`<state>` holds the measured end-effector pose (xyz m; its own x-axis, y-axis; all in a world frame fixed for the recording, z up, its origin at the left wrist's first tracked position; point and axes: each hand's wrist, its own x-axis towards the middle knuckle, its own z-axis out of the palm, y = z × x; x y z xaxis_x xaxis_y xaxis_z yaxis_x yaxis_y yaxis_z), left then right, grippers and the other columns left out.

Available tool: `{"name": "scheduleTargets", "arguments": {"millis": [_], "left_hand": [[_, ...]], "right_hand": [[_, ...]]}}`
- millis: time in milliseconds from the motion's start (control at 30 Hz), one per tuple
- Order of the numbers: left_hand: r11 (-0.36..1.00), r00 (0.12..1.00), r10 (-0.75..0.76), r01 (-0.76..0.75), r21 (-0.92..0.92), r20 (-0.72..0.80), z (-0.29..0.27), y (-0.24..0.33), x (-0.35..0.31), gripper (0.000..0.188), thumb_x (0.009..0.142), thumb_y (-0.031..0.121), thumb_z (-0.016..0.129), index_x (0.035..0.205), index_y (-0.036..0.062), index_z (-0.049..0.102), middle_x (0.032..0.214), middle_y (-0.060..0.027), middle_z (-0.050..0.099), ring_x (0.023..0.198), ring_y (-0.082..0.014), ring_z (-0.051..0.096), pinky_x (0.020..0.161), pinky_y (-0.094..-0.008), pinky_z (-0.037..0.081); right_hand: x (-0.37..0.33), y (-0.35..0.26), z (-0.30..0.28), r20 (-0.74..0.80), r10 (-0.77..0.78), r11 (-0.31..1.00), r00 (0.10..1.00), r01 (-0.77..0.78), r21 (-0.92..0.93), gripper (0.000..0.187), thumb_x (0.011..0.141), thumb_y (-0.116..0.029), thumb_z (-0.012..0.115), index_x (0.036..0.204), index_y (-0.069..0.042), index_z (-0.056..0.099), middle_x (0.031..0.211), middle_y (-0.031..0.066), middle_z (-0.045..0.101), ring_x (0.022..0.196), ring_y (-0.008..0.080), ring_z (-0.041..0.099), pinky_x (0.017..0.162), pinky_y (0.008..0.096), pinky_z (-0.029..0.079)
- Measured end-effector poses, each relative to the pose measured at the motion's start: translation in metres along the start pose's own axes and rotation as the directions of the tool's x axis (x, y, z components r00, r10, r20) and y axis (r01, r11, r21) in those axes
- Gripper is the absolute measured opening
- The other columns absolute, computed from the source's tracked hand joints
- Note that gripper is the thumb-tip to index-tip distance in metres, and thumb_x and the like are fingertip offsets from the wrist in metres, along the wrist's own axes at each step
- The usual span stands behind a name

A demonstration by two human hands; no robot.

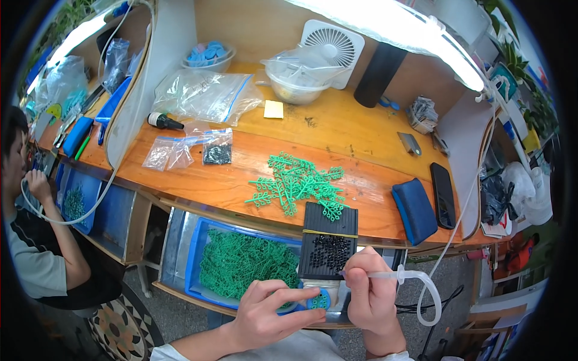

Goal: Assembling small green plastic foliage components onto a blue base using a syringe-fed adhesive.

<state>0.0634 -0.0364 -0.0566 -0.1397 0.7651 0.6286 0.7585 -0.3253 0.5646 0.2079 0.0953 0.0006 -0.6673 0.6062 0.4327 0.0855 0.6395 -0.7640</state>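
My left hand has its fingers closed about a round blue disc, which carries a small green piece. Between the fingers of my right hand is a slim pen-like tool with a clear hose, its purple tip over the near right part of a black ridged tray. Many tiny black pieces lie on the tray, below a yellow rubber band stretched across it. Under the tray's near edge is a pale block, partly hidden by my hands. Green branched plastic sprigs are heaped just beyond the tray.
A blue bin of green sprigs sits in the open drawer to the left. On the bench are a blue pouch, a phone, a dark bottle, plastic bags and bowls. Another person works at far left.
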Motion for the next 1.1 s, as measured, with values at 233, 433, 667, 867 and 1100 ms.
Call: {"name": "scheduleTargets", "arguments": {"millis": [233, 433, 667, 867, 1100], "left_hand": [[1.0, 1.0, -0.005, 0.005, 0.001, -0.004, 0.001, 0.001, 0.0, 0.029, 0.06, 0.031, 0.088, 0.088, 0.0305, 0.08, 0.111, 0.0098, 0.07, 0.085, -0.0145, 0.05, 0.072, -0.0253, 0.043], [1.0, 1.0, 0.013, -0.013, -0.004, -0.002, 0.001, 0.0, 0.0, 0.03, 0.06, 0.03, 0.088, 0.089, 0.0302, 0.08, 0.113, 0.0094, 0.07, 0.085, -0.0145, 0.05, 0.072, -0.0252, 0.043], [1.0, 1.0, -0.013, 0.012, -0.02, -0.008, 0.001, 0.002, -0.001, 0.021, 0.068, 0.027, 0.082, 0.089, 0.0267, 0.078, 0.115, 0.0097, 0.068, 0.086, -0.0149, 0.051, 0.072, -0.0264, 0.041], [1.0, 1.0, -0.012, 0.012, -0.016, -0.011, 0.001, 0.002, -0.001, 0.019, 0.069, 0.028, 0.082, 0.087, 0.0252, 0.078, 0.115, 0.0093, 0.068, 0.086, -0.0154, 0.052, 0.071, -0.0268, 0.042], [0.999, 1.0, -0.017, 0.017, -0.028, -0.008, 0.001, 0.001, 0.0, 0.017, 0.07, 0.027, 0.082, 0.087, 0.0249, 0.078, 0.116, 0.0096, 0.069, 0.086, -0.0156, 0.052, 0.07, -0.0271, 0.043]], "right_hand": [[0.005, -0.006, 0.0, 0.049, 0.058, 0.997, 0.997, -0.056, -0.055, 0.005, 0.091, 0.006, 0.058, 0.094, 0.002, 0.056, 0.076, 0.0136, 0.056, 0.061, 0.0269, 0.052, 0.054, 0.0358, 0.042], [-0.018, -0.002, 0.0, 0.027, 0.02, 0.983, 0.999, -0.024, 0.18, 0.025, 0.104, -0.02, 0.049, 0.092, 0.001, 0.054, 0.073, 0.0085, 0.052, 0.06, 0.0154, 0.049, 0.054, 0.0292, 0.039], [-0.023, -0.01, 0.006, 0.072, -0.022, 0.967, 0.997, 0.003, 0.254, 0.029, 0.104, -0.025, 0.05, 0.094, 0.002, 0.055, 0.075, 0.0101, 0.054, 0.062, 0.0178, 0.053, 0.056, 0.0302, 0.043], [-0.019, -0.013, 0.003, 0.144, -0.019, 0.989, 0.989, -0.003, 0.151, 0.022, 0.101, -0.018, 0.056, 0.096, 0.004, 0.058, 0.076, 0.013, 0.056, 0.065, 0.0237, 0.057, 0.058, 0.0328, 0.046], [-0.017, -0.017, 0.002, 0.197, -0.008, 0.997, 0.98, -0.008, 0.078, 0.019, 0.099, -0.015, 0.056, 0.094, 0.003, 0.057, 0.078, 0.0142, 0.058, 0.066, 0.0246, 0.058, 0.059, 0.0328, 0.047]]}}
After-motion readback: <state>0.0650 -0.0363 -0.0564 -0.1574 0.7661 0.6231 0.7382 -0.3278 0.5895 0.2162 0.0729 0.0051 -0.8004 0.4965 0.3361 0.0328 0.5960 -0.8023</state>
